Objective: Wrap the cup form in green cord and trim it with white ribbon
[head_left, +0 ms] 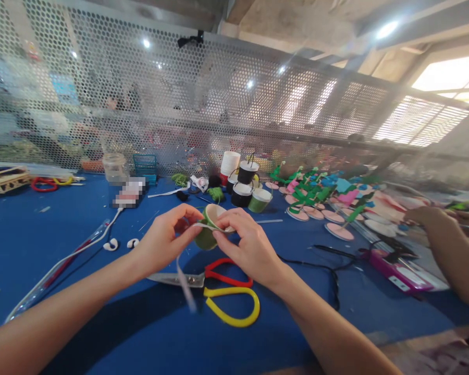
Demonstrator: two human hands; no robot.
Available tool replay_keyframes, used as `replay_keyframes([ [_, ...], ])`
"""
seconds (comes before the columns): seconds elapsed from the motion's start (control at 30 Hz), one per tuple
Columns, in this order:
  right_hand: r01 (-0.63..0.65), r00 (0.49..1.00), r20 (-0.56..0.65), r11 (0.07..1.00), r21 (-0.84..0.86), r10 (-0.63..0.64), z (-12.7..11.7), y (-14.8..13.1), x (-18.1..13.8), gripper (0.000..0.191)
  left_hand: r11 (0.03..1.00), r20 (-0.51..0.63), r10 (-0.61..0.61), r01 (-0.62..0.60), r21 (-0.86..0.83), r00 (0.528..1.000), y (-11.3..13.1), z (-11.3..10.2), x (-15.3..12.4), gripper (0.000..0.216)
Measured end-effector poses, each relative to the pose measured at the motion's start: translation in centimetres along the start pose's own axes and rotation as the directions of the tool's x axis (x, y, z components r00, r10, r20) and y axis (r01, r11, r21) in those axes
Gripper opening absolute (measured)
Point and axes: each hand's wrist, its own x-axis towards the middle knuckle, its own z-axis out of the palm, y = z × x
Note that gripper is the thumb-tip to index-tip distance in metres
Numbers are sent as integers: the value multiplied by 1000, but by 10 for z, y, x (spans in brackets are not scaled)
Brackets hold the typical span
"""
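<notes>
Between my hands, above the blue table, is a small green paper cup (206, 239) with a pale inside, tilted with its mouth up and to the right. A narrow white strip (204, 226) runs along its rim, and its loose end hangs down, blurred. My left hand (168, 234) pinches the strip at the cup's left side. My right hand (248, 242) has fingers closed on the rim and the strip at the right. Just below the hands lie scissors (232, 307) with one red and one yellow handle, blades pointing left.
Behind the cup stand small black buckets (241, 195), a green bucket (260, 200) and stacked white cups (230, 163). Paper flowers on pink discs (338, 232) crowd the right. A purple power strip (397, 273) lies near another person's arm (449, 250). White earphones (110, 245) lie left.
</notes>
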Motion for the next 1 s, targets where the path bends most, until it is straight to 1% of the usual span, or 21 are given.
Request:
replay_keyframes([
  [0.17, -44, 996, 81, 995, 94, 37, -7, -1, 0, 11, 998, 88, -37, 32, 50, 995, 7, -18, 7, 16],
  [0.3, -95, 987, 143, 981, 170, 71, -10, -4, -1, 8, 992, 113, -76, 64, 108, 991, 9, -28, 11, 19],
  [0.4, -114, 979, 190, 968, 223, 72, -13, -6, -1, 6, 987, 143, -98, 78, 139, 985, 9, -33, 13, 19],
  [0.6, -112, 962, 271, 953, 281, 34, -16, -7, -2, 4, 989, 188, -117, 97, 113, 975, 8, -35, 14, 16],
  [0.8, -109, 952, 306, 939, 327, 4, -16, -7, -4, 4, 994, 207, -102, 89, 70, 973, 7, -35, 14, 15],
  [1.0, -111, 941, 338, 922, 370, -22, -16, -9, -3, 4, 990, 234, -140, 129, 61, 962, 7, -35, 15, 16],
])
